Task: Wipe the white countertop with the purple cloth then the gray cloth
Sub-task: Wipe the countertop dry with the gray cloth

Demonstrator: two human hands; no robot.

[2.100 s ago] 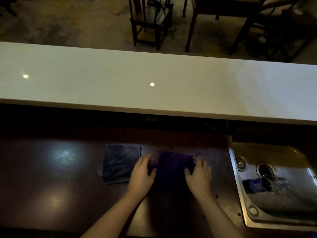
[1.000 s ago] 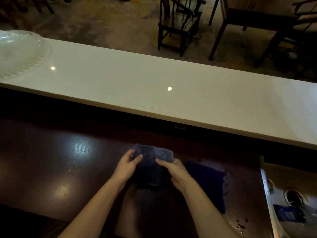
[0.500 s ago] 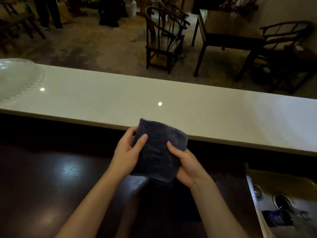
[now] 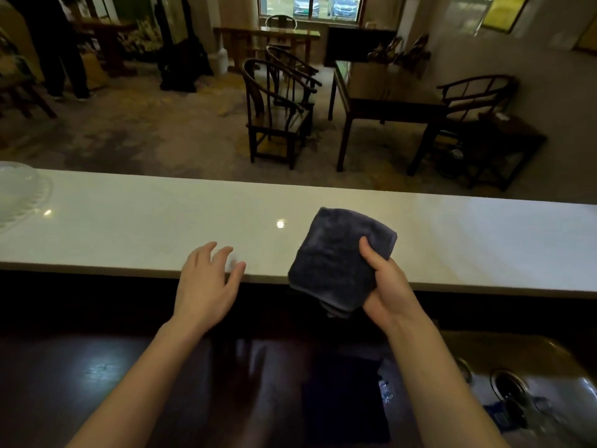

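Right hand (image 4: 386,286) pinches the folded gray cloth (image 4: 336,260) at its lower right edge, held above the near rim of the white table (image 4: 129,227); left hand (image 4: 206,282) spread, empty; the cloth looks soft, light, limp; purple cloth (image 4: 344,399) lies below; steel sink (image 4: 529,367) holds a blurred bluish item

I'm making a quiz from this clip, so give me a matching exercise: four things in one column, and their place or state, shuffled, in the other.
Things:
1. gray cloth
2. purple cloth
3. left hand
4. sink

Places or states:
A. lying flat on the dark lower counter
B. open, empty, at the white countertop's near edge
C. at the lower right
D. held folded in the right hand

Pairs: 1-D, 2-A, 3-B, 4-C
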